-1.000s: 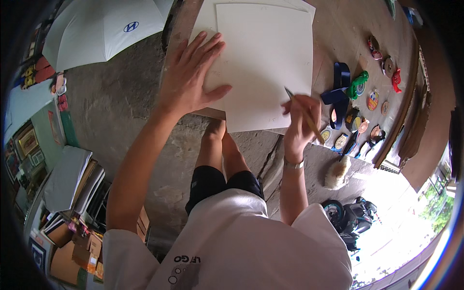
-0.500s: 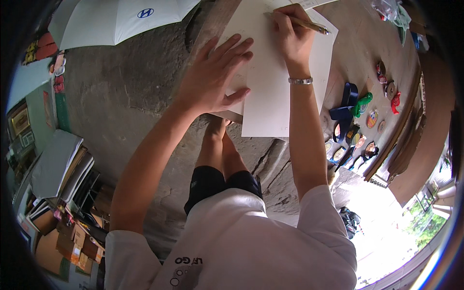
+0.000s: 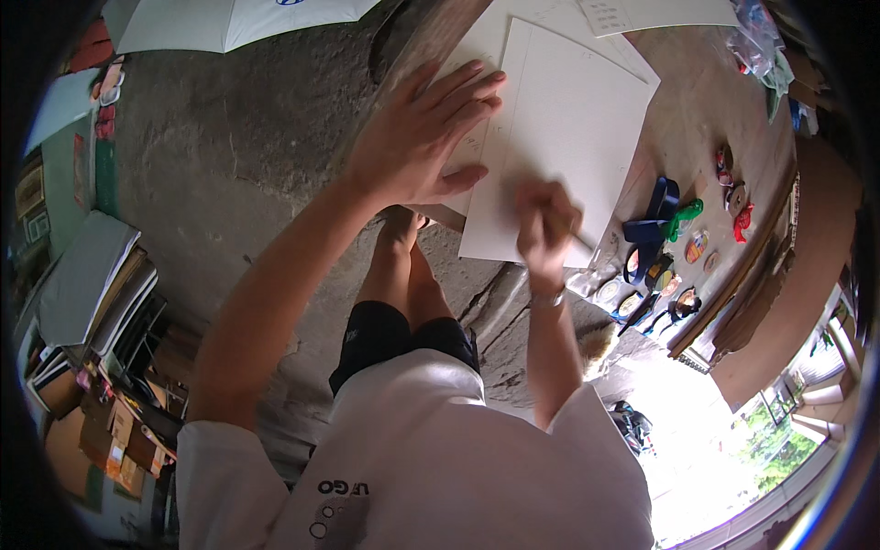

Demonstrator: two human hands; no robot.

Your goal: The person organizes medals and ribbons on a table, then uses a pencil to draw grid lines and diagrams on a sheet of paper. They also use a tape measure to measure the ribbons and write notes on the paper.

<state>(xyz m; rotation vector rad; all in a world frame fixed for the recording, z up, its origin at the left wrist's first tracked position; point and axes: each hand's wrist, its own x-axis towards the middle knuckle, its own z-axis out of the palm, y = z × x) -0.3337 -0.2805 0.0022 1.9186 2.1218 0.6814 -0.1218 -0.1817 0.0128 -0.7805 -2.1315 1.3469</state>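
Observation:
A large white sheet of paper (image 3: pixel 587 128) lies on a wooden table, on top of other white sheets, and bears faint small pencil-like marks. My left hand (image 3: pixel 426 137) rests flat along its left edge with fingers spread, holding nothing. Over the lower part of the sheet is my right hand (image 3: pixel 545 225), blurred by motion, its fingers closed round a pen (image 3: pixel 580 240) that is smeared too. Whether the pen's tip touches the paper is hidden.
Right of the paper lie several medals with ribbons, among them a blue ribbon (image 3: pixel 653 220) and a green ribbon (image 3: pixel 683 220). Plastic bags (image 3: pixel 759 41) sit at the far right. A white umbrella (image 3: pixel 238 23) stands far left; stacked boards (image 3: pixel 92 275) lean at the left.
My right hand has moved from the far end of the sheet down toward its near edge, pen still in it. My left hand stays spread on the paper. The view has shifted slightly.

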